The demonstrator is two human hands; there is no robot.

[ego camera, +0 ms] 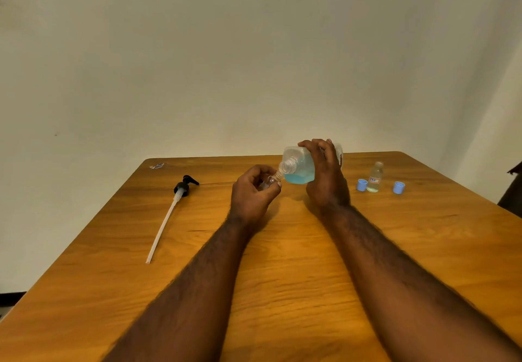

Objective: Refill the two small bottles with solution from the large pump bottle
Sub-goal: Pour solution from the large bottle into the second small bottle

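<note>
Head view of a wooden table [282, 291] set against a pale wall [254, 50]. Both forearms reach from the near edge toward the far edge.

The right hand [324, 183] grasps the large bottle [300, 170], fingers curled over its upper side. The bottle is tipped on its side above the table, near the middle of the far edge. Its pump is off, and its open threaded neck [288, 166] points left and toward the viewer. Blue solution [300, 176] pools in the lower part of the body.

The left hand [250, 196] pinches one small bottle [269, 183] between curled fingers and thumb. This bottle is clear and tilted, with its mouth raised to just below the large bottle's neck. Whether the two openings touch cannot be told, and no stream of liquid can be made out.

The second small bottle [375, 178] stands upright and uncapped toward the far right corner. It carries a label and holds pale liquid. Two blue caps lie on the table on either side of it: the left cap [361, 185] just beside it, the right cap [398, 187] a little farther off.

The black pump head [185, 186] lies on its side toward the left edge. Its white dip tube [162, 229] runs toward the near left. A small scrap [157, 166] lies at the far left corner.
</note>
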